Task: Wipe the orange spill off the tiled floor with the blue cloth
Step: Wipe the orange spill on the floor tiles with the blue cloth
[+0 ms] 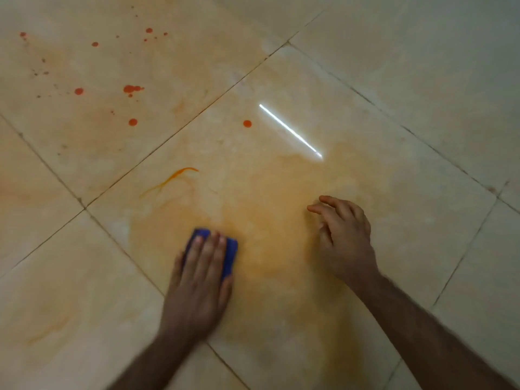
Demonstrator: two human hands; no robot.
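Note:
My left hand [201, 280] lies flat on the folded blue cloth [231, 254], pressing it onto the tiled floor [408, 88]. Only the cloth's far and right edges show past my fingers. Around it spreads a pale orange smear [270, 220] across the middle tile. An orange streak [180, 174] lies beyond the cloth to the left. Bright orange drops [132, 89] dot the far left tile, and one drop [247, 123] sits on the middle tile. My right hand [344, 239] hovers over the smear to the right, fingers loosely spread, holding nothing.
Beige glossy tiles with dark grout lines [180, 130] run diagonally. A bright reflection of a tube light [289, 132] shines on the middle tile. A faint orange smudge [50, 327] marks the near left tile.

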